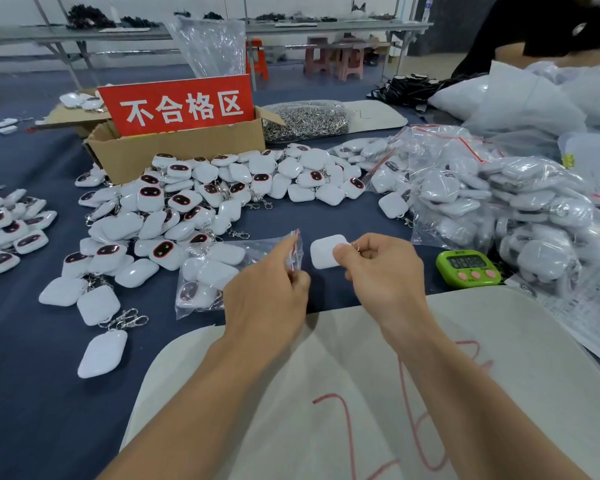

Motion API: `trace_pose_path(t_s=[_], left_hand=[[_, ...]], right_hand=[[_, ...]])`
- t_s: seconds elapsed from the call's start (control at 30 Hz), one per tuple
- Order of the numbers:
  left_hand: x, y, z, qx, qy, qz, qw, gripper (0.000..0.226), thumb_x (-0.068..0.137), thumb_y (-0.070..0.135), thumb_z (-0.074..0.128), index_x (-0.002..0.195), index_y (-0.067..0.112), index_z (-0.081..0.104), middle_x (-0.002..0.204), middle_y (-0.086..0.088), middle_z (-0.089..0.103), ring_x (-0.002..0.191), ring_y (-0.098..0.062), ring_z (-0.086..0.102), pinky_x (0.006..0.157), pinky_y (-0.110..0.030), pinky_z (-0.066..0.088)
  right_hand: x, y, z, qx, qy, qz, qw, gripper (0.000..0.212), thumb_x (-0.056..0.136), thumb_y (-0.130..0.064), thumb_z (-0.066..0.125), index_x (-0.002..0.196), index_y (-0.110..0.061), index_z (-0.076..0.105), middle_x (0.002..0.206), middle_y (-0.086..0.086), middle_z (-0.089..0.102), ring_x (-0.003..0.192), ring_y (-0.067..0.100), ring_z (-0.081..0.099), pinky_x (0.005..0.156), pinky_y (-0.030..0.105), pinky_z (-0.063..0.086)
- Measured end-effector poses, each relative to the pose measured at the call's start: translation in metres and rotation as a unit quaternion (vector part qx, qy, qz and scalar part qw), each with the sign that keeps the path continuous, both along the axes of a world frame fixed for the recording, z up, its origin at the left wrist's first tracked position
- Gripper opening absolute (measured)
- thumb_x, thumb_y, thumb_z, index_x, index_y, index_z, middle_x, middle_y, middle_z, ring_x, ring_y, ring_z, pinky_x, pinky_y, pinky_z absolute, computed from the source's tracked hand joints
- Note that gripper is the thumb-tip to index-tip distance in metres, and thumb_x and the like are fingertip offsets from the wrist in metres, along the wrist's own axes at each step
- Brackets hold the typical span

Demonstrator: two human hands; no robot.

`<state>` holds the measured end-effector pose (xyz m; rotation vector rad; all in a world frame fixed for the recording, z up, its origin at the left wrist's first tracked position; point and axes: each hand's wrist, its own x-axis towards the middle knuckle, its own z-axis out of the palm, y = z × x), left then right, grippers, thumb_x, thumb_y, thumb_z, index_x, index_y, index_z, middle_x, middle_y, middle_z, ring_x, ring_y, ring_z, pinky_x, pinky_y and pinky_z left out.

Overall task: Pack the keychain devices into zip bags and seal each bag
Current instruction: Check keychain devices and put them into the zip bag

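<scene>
My right hand (381,268) pinches the device (326,252): judged light, rigid, slick. Left hand (267,292), alongside, pinches the limp bag (257,247) by its mouth.

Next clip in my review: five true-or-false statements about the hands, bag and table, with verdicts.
1. The left hand pinches the zip bag at its mouth. True.
2. The right hand is empty. False: it holds a white keychain device.
3. The zip bag is empty. False: several devices lie inside.
4. A green timer sits right of the right hand. True.
5. The cardboard box carries a blue sign. False: the sign is red.
</scene>
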<state>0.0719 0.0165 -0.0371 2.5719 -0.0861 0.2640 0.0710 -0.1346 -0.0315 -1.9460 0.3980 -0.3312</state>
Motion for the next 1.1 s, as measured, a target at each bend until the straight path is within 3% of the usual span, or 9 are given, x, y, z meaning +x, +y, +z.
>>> trace_pose_path(t_s=[0.2,0.4,0.6,0.7,0.77,0.83,0.9,1.0,1.1], left_hand=[[-0.006,0.003,0.004,-0.152,-0.063,-0.057,0.985,0.058,0.099,0.016,0.051,0.152,0.037,0.045,0.066,0.012,0.052,0.072,-0.013,0.053,0.076,-0.040,0.048],[-0.010,0.002,0.006,-0.199,-0.115,-0.088,0.969,0.059,0.095,0.016,0.041,0.150,0.035,0.049,0.073,0.014,0.050,0.077,-0.007,0.053,0.073,-0.020,0.041],[-0.010,0.006,0.008,-0.261,-0.150,-0.080,0.950,0.058,0.096,0.011,0.043,0.146,0.041,0.050,0.074,0.013,0.051,0.078,-0.013,0.055,0.078,-0.020,0.044],[-0.011,0.005,0.008,-0.241,-0.150,-0.106,0.953,0.058,0.094,0.010,0.043,0.145,0.036,0.053,0.073,0.015,0.049,0.078,-0.011,0.054,0.081,-0.026,0.046],[-0.011,0.003,0.007,-0.228,-0.155,-0.104,0.956,0.056,0.094,0.011,0.043,0.145,0.031,0.056,0.074,0.019,0.050,0.080,-0.006,0.053,0.082,-0.024,0.045],[-0.011,0.003,0.006,-0.217,-0.167,-0.088,0.958,0.054,0.094,0.013,0.044,0.145,0.028,0.057,0.074,0.019,0.050,0.078,-0.003,0.052,0.080,-0.018,0.042],[-0.011,0.004,0.005,-0.207,-0.166,-0.071,0.962,0.055,0.093,0.014,0.047,0.145,0.029,0.056,0.070,0.014,0.050,0.074,-0.007,0.053,0.074,-0.016,0.042],[-0.007,0.003,0.001,-0.172,-0.095,-0.079,0.977,0.055,0.093,0.014,0.056,0.144,0.036,0.054,0.069,0.008,0.056,0.073,-0.013,0.055,0.073,-0.025,0.047],[-0.002,-0.001,-0.002,-0.070,-0.028,-0.089,0.993,0.050,0.088,0.028,0.058,0.136,0.040,0.059,0.083,0.004,0.067,0.086,-0.020,0.062,0.080,-0.038,0.051]], right_hand=[[0.004,0.020,-0.003,0.032,-0.016,0.101,0.994,0.023,0.090,-0.027,0.071,0.068,-0.020,0.070,0.055,-0.001,0.066,0.047,0.004,0.050,0.049,0.018,0.039],[0.005,0.027,-0.007,-0.022,0.011,0.193,0.981,0.025,0.096,-0.029,0.067,0.077,-0.013,0.073,0.071,0.019,0.065,0.059,0.015,0.041,0.058,0.029,0.040],[0.002,0.036,-0.002,-0.177,0.011,0.177,0.968,0.026,0.092,-0.037,0.067,0.068,-0.028,0.066,0.058,-0.005,0.061,0.067,0.024,0.060,0.057,0.032,0.042],[0.006,0.035,0.004,-0.234,0.039,0.298,0.924,0.033,0.094,-0.021,0.056,0.064,-0.035,0.050,0.064,-0.008,0.060,0.071,0.026,0.059,0.064,0.033,0.043],[0.008,0.033,0.009,-0.233,0.047,0.364,0.901,0.029,0.095,-0.017,0.050,0.070,-0.033,0.053,0.073,-0.008,0.065,0.079,0.028,0.064,0.069,0.036,0.049],[0.013,0.027,0.006,-0.078,-0.001,0.294,0.953,0.026,0.094,-0.020,0.054,0.082,-0.035,0.071,0.083,-0.010,0.076,0.085,0.016,0.070,0.076,0.032,0.054],[0.024,0.015,-0.003,0.042,-0.054,0.116,0.991,0.021,0.089,-0.024,0.061,0.085,-0.037,0.078,0.077,-0.017,0.075,0.076,0.002,0.067,0.075,0.026,0.052],[0.047,0.006,-0.011,-0.002,-0.060,0.051,0.997,0.022,0.090,-0.024,0.064,0.102,-0.035,0.078,0.099,-0.020,0.077,0.089,-0.006,0.065,0.090,0.023,0.052],[0.080,0.004,-0.016,-0.120,-0.066,0.043,0.990,0.044,0.093,-0.018,0.061,0.137,-0.024,0.064,0.138,0.004,0.061,0.123,0.016,0.055,0.102,0.018,0.033]])
